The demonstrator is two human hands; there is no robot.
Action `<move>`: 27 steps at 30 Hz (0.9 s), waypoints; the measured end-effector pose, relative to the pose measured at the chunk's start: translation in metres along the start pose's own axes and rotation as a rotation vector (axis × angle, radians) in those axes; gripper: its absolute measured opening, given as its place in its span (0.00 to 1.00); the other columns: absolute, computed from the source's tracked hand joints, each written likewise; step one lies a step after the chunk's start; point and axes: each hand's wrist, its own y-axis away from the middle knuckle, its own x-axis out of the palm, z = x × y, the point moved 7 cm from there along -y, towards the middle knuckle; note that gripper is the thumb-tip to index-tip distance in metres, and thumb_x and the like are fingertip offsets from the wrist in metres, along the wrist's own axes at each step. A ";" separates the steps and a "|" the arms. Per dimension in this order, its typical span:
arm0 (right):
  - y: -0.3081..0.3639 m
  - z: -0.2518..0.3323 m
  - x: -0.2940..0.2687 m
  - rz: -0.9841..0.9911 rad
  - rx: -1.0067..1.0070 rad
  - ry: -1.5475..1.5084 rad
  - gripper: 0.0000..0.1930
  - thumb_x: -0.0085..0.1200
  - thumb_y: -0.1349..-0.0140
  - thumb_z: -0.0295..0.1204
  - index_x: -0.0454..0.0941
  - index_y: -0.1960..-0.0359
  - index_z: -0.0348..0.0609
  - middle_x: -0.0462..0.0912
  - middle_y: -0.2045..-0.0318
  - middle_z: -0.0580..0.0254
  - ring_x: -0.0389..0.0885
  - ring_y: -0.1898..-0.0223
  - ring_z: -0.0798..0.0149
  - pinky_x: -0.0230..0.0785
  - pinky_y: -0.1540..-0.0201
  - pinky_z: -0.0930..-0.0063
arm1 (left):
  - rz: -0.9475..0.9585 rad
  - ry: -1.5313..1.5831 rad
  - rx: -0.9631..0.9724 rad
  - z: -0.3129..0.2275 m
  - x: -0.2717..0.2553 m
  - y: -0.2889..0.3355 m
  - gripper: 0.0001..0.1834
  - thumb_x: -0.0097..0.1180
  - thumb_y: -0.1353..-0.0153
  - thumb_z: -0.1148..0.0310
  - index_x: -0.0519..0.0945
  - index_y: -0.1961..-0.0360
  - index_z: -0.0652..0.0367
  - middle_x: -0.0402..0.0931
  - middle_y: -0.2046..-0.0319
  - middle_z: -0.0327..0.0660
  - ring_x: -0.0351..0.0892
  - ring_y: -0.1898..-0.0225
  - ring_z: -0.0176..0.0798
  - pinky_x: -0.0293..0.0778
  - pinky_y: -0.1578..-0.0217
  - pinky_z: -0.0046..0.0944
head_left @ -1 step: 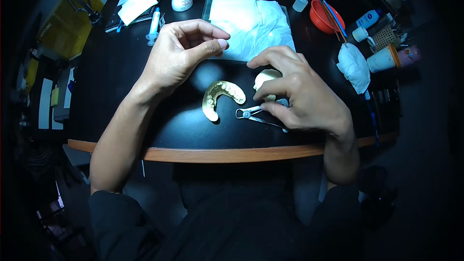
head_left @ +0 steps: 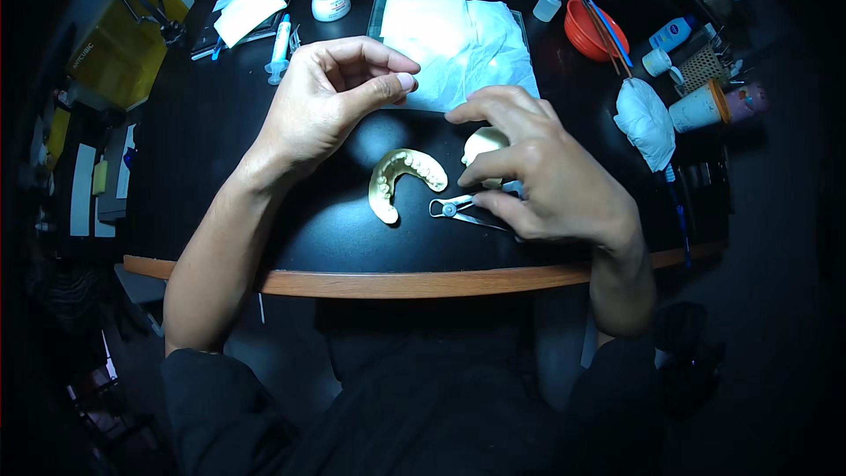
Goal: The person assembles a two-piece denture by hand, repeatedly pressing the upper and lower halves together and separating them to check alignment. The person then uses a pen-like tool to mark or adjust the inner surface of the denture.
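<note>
The right hand's [head_left: 568, 178] fingers are spread beside the metal caliper [head_left: 450, 210], probably stiff, best held by its arms; whether the left hand [head_left: 322, 110] pinches anything, I can't tell.

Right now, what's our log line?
left hand: raised | right hand: over metal tool, touch unclear | curved teeth model: on black table

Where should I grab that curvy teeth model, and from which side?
I'd pinch the horseshoe-shaped dental cast by its broad outer edge, coming from the left. Its teeth run nearer the inner curve, and metal calipers lie close by on the right.
</note>
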 end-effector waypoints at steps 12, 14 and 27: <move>0.005 0.011 0.022 0.157 0.032 -0.010 0.09 0.65 0.41 0.24 0.84 0.63 0.30 0.70 0.34 0.33 0.58 0.24 0.38 0.48 0.24 0.35 | 0.033 0.013 -0.025 -0.001 0.011 0.004 0.10 0.68 0.34 0.74 0.87 0.53 0.65 0.88 0.59 0.45 0.87 0.56 0.35 0.82 0.50 0.36; 0.006 0.010 0.018 0.164 0.032 -0.013 0.10 0.67 0.42 0.25 0.84 0.63 0.31 0.70 0.33 0.34 0.57 0.24 0.38 0.48 0.24 0.34 | 0.033 0.011 -0.021 -0.002 0.010 0.004 0.10 0.68 0.34 0.74 0.87 0.53 0.65 0.88 0.59 0.45 0.87 0.56 0.35 0.82 0.50 0.36; 0.006 0.017 0.005 0.201 -0.086 -0.243 0.08 0.65 0.38 0.30 0.81 0.64 0.38 0.73 0.37 0.39 0.62 0.26 0.41 0.49 0.27 0.38 | 0.062 0.038 -0.018 -0.004 0.013 0.003 0.10 0.70 0.35 0.73 0.86 0.54 0.65 0.86 0.59 0.44 0.86 0.57 0.33 0.82 0.51 0.35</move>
